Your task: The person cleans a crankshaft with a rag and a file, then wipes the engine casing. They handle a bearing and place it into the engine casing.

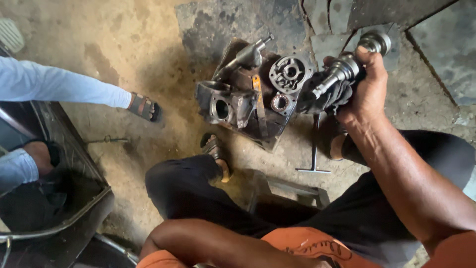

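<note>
Right hand (367, 94) is up over the floor, fingers (369, 62) wrapped tight around a grey metal shaft (342, 69), and a dark rag (327, 97) is bunched under the palm side of that grip. The shaft runs slantwise through the fist: its wider ringed end (375, 41) pokes out above the knuckles, its thin stepped end (317, 90) sticks out below the fingers, pointing down and left. Just beyond that thin tip, on a dark metal plate (270, 141) lying on the concrete, sits a cluster of greasy parts: a round housing (290, 72) with a bore in its middle close to the fingertips, a small bearing ring (280, 102) under it, a heavier cast body (223, 104) with a round opening further left, and a lever-like piece (245, 57) leaning across the top of the pile. Below the wrist a T-handled wrench (314, 149) lies flat on the ground. The left forearm (208, 243) crosses the bottom of the view near the orange shirt; that hand runs out of sight, so how its fingers are set cannot be told. The person's sandalled foot (215, 149) is planted just under the plate, dark trousers on both knees. Far left, well away from the gripping fingers, another person's leg in pale blue ends in a strapped sandal (144, 106), with a thin rod (106, 141) on the floor nearby.
</note>
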